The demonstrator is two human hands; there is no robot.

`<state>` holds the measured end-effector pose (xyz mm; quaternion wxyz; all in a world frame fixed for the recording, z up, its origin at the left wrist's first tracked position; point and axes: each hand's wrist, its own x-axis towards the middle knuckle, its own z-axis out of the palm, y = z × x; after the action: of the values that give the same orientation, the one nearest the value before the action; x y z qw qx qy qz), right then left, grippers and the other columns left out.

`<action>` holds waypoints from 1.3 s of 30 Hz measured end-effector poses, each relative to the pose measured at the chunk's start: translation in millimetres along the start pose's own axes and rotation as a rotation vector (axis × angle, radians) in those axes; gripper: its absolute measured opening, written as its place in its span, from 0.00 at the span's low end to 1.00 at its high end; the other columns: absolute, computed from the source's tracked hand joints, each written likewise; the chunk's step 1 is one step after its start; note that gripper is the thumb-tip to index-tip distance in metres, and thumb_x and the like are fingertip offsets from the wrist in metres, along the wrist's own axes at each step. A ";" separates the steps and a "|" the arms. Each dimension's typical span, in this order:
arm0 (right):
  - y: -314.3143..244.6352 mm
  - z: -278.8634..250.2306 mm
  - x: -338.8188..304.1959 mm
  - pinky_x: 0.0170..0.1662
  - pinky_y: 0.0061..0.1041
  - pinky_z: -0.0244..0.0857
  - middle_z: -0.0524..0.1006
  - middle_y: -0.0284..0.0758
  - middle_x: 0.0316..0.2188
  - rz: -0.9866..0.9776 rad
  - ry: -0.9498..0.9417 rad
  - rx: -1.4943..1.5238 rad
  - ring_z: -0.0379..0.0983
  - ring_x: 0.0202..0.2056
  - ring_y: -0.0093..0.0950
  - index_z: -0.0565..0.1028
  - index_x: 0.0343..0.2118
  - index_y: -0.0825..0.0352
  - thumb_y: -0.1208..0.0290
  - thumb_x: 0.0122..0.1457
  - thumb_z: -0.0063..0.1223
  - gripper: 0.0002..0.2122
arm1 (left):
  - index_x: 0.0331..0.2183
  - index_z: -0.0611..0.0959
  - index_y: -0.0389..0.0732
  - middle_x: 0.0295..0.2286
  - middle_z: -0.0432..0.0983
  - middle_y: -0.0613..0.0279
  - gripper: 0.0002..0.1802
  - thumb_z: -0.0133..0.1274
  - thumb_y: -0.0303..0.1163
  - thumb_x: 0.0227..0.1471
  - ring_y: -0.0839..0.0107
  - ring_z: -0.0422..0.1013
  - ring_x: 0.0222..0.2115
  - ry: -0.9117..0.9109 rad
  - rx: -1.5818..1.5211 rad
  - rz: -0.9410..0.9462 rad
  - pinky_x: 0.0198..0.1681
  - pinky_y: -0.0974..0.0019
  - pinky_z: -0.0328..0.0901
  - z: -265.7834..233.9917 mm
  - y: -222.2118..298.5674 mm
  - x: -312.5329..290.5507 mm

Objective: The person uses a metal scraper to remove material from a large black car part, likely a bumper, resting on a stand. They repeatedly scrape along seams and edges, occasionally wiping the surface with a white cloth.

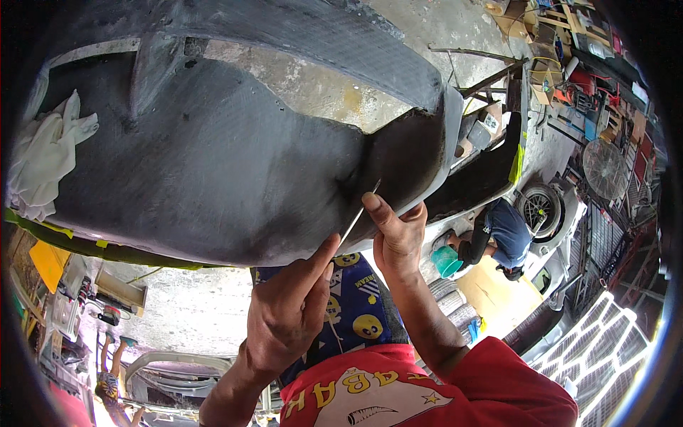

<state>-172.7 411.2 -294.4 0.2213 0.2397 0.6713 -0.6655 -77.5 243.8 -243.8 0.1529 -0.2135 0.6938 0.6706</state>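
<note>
A large dark grey car body panel (213,164), its surface smudged and matte, spreads in front of me. Between my hands runs a thin, pointed metal rod (351,226), tilted up and to the right, with its tip over the dark recessed part of the panel. My left hand (288,309) pinches the rod's lower end between finger and thumb. Closed near the tip is my right hand (400,238), its thumb against the rod and its fingers bent beside the panel's lower edge. The exact finger contact behind the rod is hidden.
A white cloth (53,156) hangs over the panel's left end. Yellow-green masking tape (517,165) edges the panel. Beyond, a person (506,231) bends near a teal bucket (447,261) and a wheel (541,210). A fan (605,169) stands at right; another person (109,384) is at lower left.
</note>
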 end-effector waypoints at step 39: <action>2.2 -7.7 2.7 0.48 0.25 0.73 0.85 0.33 0.41 -0.003 -0.134 0.154 0.81 0.40 0.22 0.82 0.44 0.69 0.79 0.54 0.72 0.14 | 0.58 0.78 0.31 0.34 0.84 0.48 0.22 0.53 0.21 0.64 0.65 0.81 0.30 -0.012 0.132 0.258 0.32 0.61 0.74 -12.5 -19.7 13.5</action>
<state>-173.3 419.0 -297.6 0.2455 0.2099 0.6022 -0.7301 -78.4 230.0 -267.0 0.0836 -0.1079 0.7573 0.6387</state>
